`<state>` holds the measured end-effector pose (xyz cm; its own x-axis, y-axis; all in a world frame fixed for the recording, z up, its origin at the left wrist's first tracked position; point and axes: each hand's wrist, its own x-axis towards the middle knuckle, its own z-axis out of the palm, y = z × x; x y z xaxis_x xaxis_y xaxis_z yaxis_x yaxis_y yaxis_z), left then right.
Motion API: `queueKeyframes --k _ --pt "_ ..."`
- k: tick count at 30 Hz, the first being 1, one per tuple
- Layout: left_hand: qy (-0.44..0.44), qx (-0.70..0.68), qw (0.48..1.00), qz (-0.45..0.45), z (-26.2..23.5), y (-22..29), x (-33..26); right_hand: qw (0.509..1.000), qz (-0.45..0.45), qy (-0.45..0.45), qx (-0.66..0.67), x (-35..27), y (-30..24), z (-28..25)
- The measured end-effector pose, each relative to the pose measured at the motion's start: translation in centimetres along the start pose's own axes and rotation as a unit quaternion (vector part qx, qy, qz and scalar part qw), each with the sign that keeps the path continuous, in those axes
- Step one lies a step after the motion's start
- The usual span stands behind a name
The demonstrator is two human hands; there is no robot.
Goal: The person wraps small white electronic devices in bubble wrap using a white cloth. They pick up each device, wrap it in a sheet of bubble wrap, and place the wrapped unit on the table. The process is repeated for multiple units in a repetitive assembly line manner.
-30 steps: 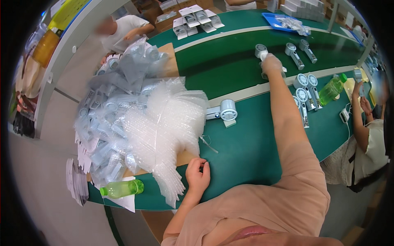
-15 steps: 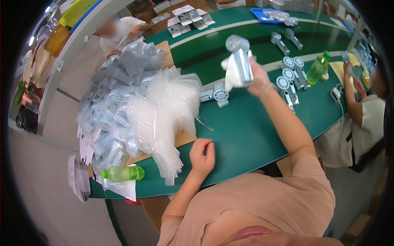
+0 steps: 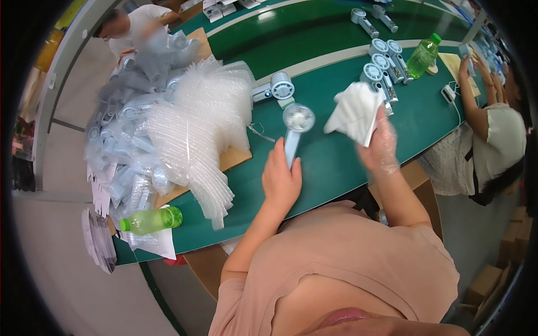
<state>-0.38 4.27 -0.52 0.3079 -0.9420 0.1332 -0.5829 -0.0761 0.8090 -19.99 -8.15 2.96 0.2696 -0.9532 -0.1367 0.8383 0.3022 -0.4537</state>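
My left hand (image 3: 282, 176) is closed round the handle of a light-blue handheld fan (image 3: 298, 119), its round head up and tilted away from me. In my right hand (image 3: 381, 144), which wears a clear plastic glove, a white cloth (image 3: 353, 115) hangs from the fingers over the green table. Just beyond the held fan, another fan (image 3: 282, 85) lies with a small pale block at its head. Past the cloth, several more fans (image 3: 379, 60) rest side by side with their heads facing up.
To the left, fanned bubble-wrap bags (image 3: 196, 129) lie beside a heap of wrapped fans (image 3: 120, 126). Green bottles are at the near left (image 3: 151, 220) and far right (image 3: 424, 56). A white adapter (image 3: 447, 93) with a cable lies at the right. Two people work nearby.
The fan has passed from my right hand to my left, which was empty before. My right hand has come lower and nearer, keeping the cloth. The view has shifted.
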Motion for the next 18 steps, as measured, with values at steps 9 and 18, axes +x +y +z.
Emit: queueKeyframes --k 9,18 --pt "-0.049 0.19 0.976 0.098 -1.6 1.7 -1.6 0.497 -0.219 -0.237 -0.805 -1.6 2.1 2.0" --pt "0.019 0.151 0.976 0.155 0.0 -1.8 -1.7 0.838 0.043 -0.098 -0.535 2.2 4.0 1.3"
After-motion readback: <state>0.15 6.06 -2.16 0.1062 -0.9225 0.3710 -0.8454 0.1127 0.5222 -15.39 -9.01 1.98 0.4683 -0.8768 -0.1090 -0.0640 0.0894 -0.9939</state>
